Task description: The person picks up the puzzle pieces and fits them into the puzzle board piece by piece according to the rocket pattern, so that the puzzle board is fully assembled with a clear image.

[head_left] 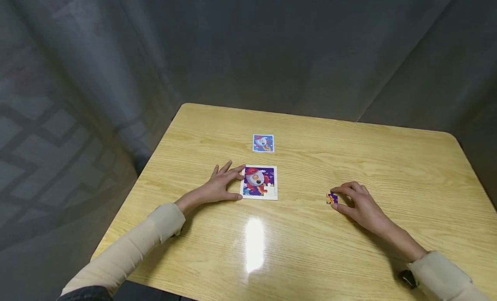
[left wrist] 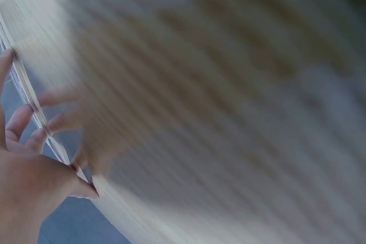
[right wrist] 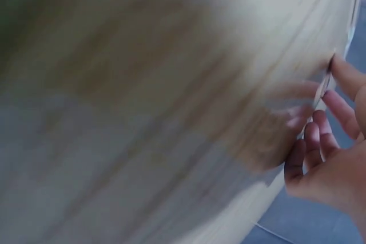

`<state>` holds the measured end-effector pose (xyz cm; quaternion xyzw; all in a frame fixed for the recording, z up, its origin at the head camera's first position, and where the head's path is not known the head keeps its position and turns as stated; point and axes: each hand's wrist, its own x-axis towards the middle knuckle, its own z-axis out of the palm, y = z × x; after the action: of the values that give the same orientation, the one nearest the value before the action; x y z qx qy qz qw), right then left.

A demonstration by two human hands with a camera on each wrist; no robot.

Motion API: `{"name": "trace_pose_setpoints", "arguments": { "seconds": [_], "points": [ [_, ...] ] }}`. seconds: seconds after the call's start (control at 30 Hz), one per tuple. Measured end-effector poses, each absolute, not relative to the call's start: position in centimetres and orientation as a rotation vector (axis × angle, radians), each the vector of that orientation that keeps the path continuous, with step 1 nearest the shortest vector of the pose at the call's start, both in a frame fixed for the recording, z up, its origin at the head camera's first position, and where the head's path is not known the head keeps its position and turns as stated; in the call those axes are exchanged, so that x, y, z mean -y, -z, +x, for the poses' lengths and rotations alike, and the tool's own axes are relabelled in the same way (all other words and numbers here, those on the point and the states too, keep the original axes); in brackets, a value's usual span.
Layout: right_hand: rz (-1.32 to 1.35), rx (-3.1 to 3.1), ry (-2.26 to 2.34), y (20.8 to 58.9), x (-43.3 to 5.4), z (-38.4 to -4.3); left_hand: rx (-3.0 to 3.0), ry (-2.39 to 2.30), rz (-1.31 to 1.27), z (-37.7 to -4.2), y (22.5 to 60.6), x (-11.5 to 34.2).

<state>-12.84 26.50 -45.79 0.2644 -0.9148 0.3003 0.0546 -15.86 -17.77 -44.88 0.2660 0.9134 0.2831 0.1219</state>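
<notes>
A square jigsaw puzzle [head_left: 256,180] in a white frame lies on the wooden table, showing a white-faced character in red on purple. Its lower right part is a bare white gap. My left hand [head_left: 219,186] rests at the puzzle's left edge, with the thumb by the lower corner and spread fingers touching higher up. To the right, my right hand [head_left: 363,208] pinches a purple and orange puzzle piece [head_left: 332,198] between thumb and index finger, at the table surface. Both the left hand [left wrist: 34,175] and the right hand [right wrist: 331,164] appear low over the table in the wrist views.
Behind the puzzle lies a small picture card [head_left: 263,143] with a similar design on blue. The wooden table [head_left: 349,150] has rounded far corners and a bright reflection near its front. Grey curtains [head_left: 272,55] hang behind it and at the left.
</notes>
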Motion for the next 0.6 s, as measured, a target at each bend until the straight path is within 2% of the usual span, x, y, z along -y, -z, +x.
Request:
{"name": "trace_pose_setpoints", "arguments": {
  "seconds": [0.3,0.6],
  "points": [
    [0.962,2.722,-1.034,45.4,-25.8,-14.5,-2.678,-0.827,0.769,-15.8,44.8,17.9],
    [0.954,2.755,-1.077,45.7,-23.8,-14.3,-2.675,-0.825,0.764,-15.8,45.0,17.8]
  ]
}}
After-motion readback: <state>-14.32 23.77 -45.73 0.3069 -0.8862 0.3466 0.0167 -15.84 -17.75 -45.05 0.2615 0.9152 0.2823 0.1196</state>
